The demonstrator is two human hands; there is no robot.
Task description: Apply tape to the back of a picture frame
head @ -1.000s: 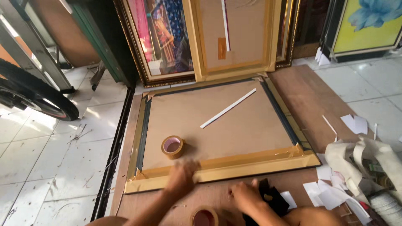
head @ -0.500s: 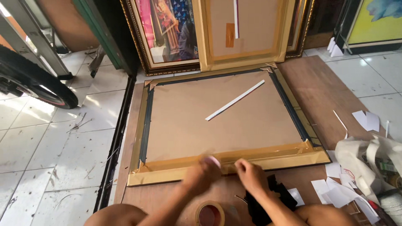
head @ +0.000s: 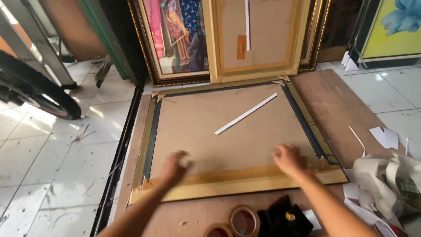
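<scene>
A gold picture frame [head: 245, 184] lies face down on a brown board, its cardboard backing [head: 228, 136] edged with dark tape. My left hand [head: 174, 166] rests on the backing near the frame's near-left part, blurred, fingers curled with nothing visibly in them. My right hand [head: 287, 159] presses flat near the near-right corner, fingers spread. A thin white strip [head: 245, 114] lies diagonally on the backing. Two rolls of brown tape [head: 243, 220] sit at the board's near edge beside a black cloth item [head: 283, 219].
Framed pictures [head: 180, 39] and another gold frame's back [head: 256, 39] lean upright behind the board. A bicycle tyre [head: 39, 92] stands at left on the tiled floor. A beige bag [head: 390, 180] and white paper scraps [head: 385, 137] lie at right.
My hands have moved apart along the near edge of the frame, left hand going left and right hand going right. The tape roll that lay on the backing is off it and by the near edge.
</scene>
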